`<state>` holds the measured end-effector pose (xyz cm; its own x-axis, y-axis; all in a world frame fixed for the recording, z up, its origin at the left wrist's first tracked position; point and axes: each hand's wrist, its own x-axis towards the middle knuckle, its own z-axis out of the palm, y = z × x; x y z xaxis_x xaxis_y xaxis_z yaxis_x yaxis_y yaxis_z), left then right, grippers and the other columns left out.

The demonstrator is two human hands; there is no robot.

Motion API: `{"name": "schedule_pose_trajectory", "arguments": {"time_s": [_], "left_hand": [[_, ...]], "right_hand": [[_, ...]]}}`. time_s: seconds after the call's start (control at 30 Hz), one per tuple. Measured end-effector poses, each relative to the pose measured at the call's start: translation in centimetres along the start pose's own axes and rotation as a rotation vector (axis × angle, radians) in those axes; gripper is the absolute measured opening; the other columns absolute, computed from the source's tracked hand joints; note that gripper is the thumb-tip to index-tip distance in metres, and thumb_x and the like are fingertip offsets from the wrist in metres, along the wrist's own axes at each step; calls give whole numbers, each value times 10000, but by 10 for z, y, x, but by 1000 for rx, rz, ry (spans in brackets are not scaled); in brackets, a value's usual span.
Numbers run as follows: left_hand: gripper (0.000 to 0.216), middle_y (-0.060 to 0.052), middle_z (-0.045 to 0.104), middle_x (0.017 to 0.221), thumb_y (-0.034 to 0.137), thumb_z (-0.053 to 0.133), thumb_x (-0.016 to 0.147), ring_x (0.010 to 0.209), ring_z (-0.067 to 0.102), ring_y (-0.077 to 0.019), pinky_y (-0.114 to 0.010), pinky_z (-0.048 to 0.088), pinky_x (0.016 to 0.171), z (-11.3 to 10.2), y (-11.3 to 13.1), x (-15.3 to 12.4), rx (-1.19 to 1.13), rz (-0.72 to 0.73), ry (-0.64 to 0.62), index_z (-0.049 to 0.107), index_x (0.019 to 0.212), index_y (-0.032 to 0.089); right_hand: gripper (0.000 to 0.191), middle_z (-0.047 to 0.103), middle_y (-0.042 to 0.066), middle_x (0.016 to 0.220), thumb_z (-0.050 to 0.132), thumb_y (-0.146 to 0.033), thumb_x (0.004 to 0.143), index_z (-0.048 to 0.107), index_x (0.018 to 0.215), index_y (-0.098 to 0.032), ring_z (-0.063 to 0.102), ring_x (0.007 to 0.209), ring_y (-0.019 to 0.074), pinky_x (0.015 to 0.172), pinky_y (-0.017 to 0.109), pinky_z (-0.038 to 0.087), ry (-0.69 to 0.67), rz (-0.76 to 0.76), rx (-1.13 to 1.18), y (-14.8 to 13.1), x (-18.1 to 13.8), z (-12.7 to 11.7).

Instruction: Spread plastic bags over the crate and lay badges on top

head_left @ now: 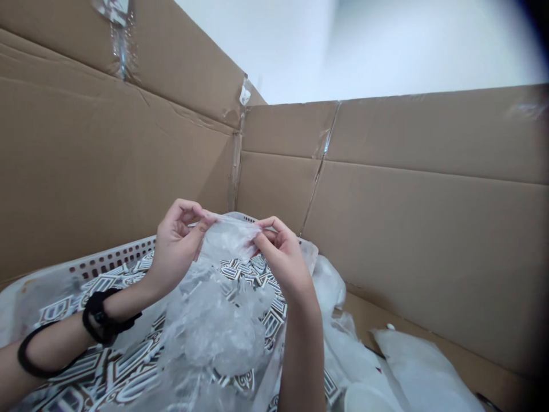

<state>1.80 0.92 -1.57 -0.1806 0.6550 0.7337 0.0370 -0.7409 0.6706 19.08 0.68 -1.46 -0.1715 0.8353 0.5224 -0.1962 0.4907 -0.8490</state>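
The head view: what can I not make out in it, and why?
Head view: whether the stretched plastic has an open mouth; creases, the left hand and the right hand obscure its edge.
Head view: how many patterned pieces there are; the crumpled plastic covers some.
Head view: the near side of the basket; the bottom edge cuts it off.
Head view: what the dark thing at lower right is; the bottom edge cuts it off.

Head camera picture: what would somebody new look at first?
Probably the left hand and right hand in the middle, holding thin see-through plastic between them. Below, lots of patterned pieces lie jumbled in a white basket. Brown cardboard walls rise behind.
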Motion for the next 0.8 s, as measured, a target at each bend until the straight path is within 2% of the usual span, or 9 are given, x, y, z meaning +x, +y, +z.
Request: {"name": "schedule_pose_trajectory", "arguments": {"time_s": [0.13, 0.23, 0.3, 0.37, 0.47, 0.57, 0.63, 0.7, 0.8], "left_hand": [[218, 43, 467, 662, 279, 695, 784, 493, 412, -75, -201, 344, 425, -1, -1, 1, 36, 36, 66, 488, 822, 220], [141, 10, 484, 790, 308, 616, 839, 682, 469, -120, -247, 409, 606, -3, 2, -1, 189, 119, 71, 522, 905, 226], [149, -13, 502, 870, 368, 532, 875, 807, 476, -161, -303, 412, 733, -3, 6, -4, 354, 226, 8, 547, 918, 226], [233, -25, 531, 902, 445, 499, 873, 875, 475, -198, -350, 400, 792, -3, 11, -7, 514, 245, -153, 568, 919, 227], [264, -17, 566, 876, 481, 544, 840, 870, 493, -209, -354, 404, 774, 0, 14, -9, 617, 105, -385, 575, 910, 229], [225, -10, 554, 816, 431, 499, 874, 783, 505, -177, -294, 407, 664, 3, 14, -10, 485, -42, -503, 540, 818, 217], [224, 5, 506, 748, 417, 467, 891, 684, 479, -147, -256, 389, 581, 4, 15, -10, 334, -136, -516, 498, 793, 218], [214, 29, 432, 665, 412, 458, 895, 572, 410, -123, -232, 353, 508, 5, 17, -11, 226, -193, -480, 457, 788, 227], [196, 40, 390, 596, 385, 430, 907, 507, 362, -121, -234, 316, 462, 5, 19, -13, 171, -198, -427, 431, 780, 235]], "right_hand": [[110, 575, -28, 620, 565, -296, 833, 582, 831, -187, 545, 579, 102, 556, 237, 449, 109, -71, -11, 1, 1, 3], [213, 525, -38, 573, 563, -367, 850, 526, 726, -197, 507, 516, 104, 499, 246, 420, 181, -59, -102, 1, 1, 6], [266, 497, -40, 566, 566, -373, 853, 485, 665, -203, 485, 514, 104, 495, 251, 396, 224, -67, -202, -1, 0, 9], [304, 466, -44, 567, 563, -358, 854, 440, 620, -208, 458, 530, 105, 514, 253, 375, 248, -96, -278, -4, -2, 12], [345, 529, -17, 655, 558, -323, 855, 387, 579, -207, 499, 643, 123, 626, 267, 403, 240, -161, -326, -7, -4, 15], [358, 625, 38, 930, 562, -318, 856, 390, 567, -195, 554, 896, 159, 817, 300, 412, 178, -198, -312, -5, -4, 14], [357, 599, 25, 865, 534, -355, 878, 390, 590, -202, 543, 845, 149, 778, 286, 417, 88, -179, -258, -3, -3, 12], [343, 482, -19, 686, 497, -380, 899, 379, 623, -215, 468, 664, 122, 640, 253, 395, -7, -152, -201, -2, -2, 10], [326, 339, -47, 627, 473, -370, 909, 362, 642, -220, 338, 570, 108, 540, 243, 319, -30, -151, -161, -2, -2, 8]]}}
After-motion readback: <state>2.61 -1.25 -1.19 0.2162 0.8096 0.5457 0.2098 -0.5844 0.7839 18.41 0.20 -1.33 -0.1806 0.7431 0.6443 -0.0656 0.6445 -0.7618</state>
